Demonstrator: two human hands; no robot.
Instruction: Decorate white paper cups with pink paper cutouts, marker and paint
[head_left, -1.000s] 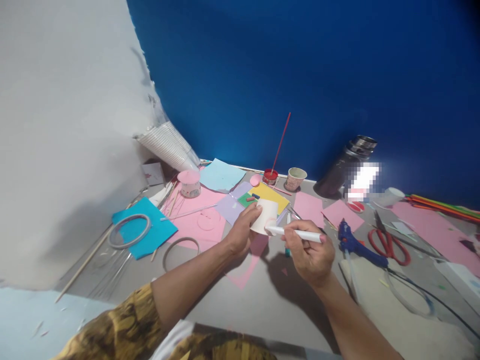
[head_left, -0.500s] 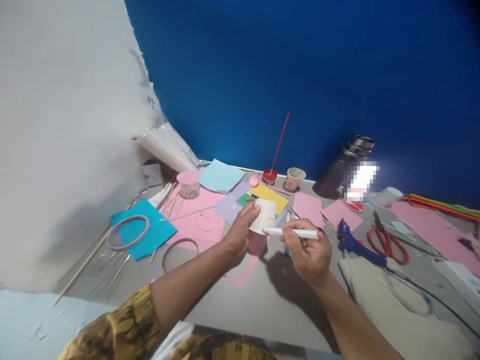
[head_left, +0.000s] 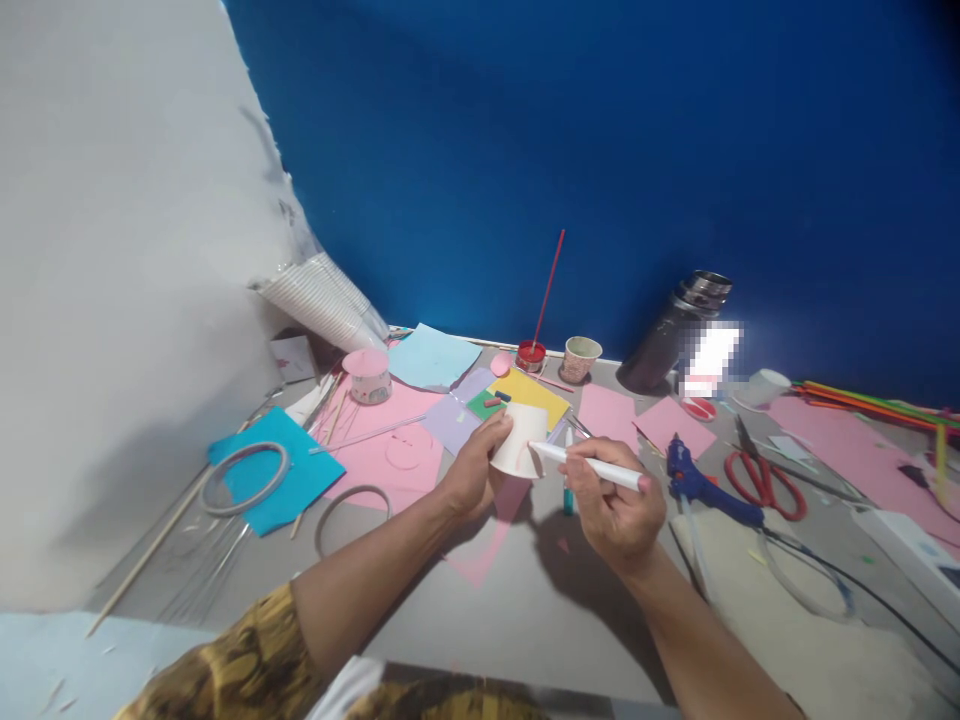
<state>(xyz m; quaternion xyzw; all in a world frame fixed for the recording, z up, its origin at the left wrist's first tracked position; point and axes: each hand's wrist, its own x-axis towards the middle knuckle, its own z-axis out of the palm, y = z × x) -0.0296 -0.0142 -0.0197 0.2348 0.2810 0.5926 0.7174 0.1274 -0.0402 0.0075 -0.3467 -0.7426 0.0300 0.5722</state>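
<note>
My left hand (head_left: pixel 478 468) is closed around a white paper cup (head_left: pixel 519 440), which is upside down with its wide rim facing down. A faint pink line shows on the cup's side. My right hand (head_left: pixel 616 500) grips a white marker (head_left: pixel 600 468) with a pink end, and its tip touches the cup wall. Beneath and behind the cup lie yellow (head_left: pixel 534 398), green and lilac paper sheets. A second marker with a teal end (head_left: pixel 568 498) rests on the table between my hands.
A blue glue gun (head_left: pixel 709 485) and red-handled scissors (head_left: pixel 763 482) lie at the right. Behind stand a dark flask (head_left: pixel 660 345), a patterned cup (head_left: pixel 580 360) and a red pot (head_left: pixel 531 356). Left are stacked cups (head_left: pixel 326 300), a pink-topped cup (head_left: pixel 369 380) and a tape ring (head_left: pixel 244 480).
The cup has tilted in my left hand, and the marker tip sits higher on its side, with a pink line showing below. The whole view has shifted slightly.
</note>
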